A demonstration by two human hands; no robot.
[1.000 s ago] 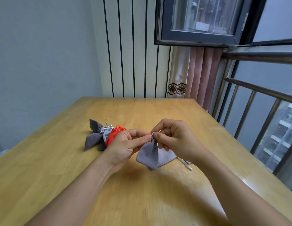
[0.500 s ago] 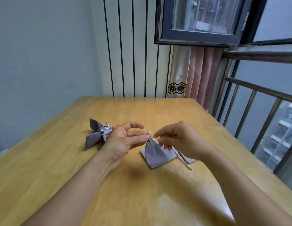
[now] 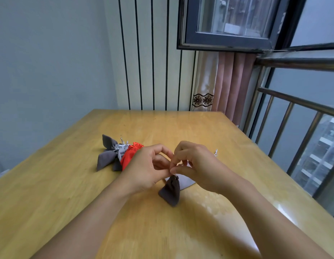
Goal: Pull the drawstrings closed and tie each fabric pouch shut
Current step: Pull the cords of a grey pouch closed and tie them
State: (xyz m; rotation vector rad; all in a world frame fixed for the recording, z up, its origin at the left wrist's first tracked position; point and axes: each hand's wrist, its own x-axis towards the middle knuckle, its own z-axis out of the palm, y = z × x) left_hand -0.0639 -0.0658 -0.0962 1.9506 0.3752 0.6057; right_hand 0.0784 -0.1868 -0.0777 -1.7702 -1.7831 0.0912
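In the head view, a wooden tabletop (image 3: 69, 193) is being seen from above, with two bare hands meeting over its middle. The left hand (image 3: 145, 169) and the right hand (image 3: 196, 165) are being held fingertip to fingertip, each with thumb and fingers curled into a pinch at the gathered neck of a dark grey pouch (image 3: 170, 190). The cord itself is too thin to be made out between the fingers, so which hand is pinching cord and which cloth cannot be told. The dark grey pouch is hanging just below the fingertips, at 6 o'clock from them, its lower end seeming to touch the tabletop.

A lighter grey pouch (image 3: 185, 181) is lying flat on the tabletop directly behind it, partly hidden by the right hand. One silver cord end (image 3: 216, 152) is showing at 3 o'clock of the right hand.

At 9 o'clock from the hands, a small heap is lying on the tabletop: one red pouch (image 3: 130, 156), touching the left hand's back in the picture, and grey pouches (image 3: 108, 156) bunched beside it with silver cords (image 3: 122, 146) at their necks. At least two grey ones can be counted there; the exact number cannot be told.
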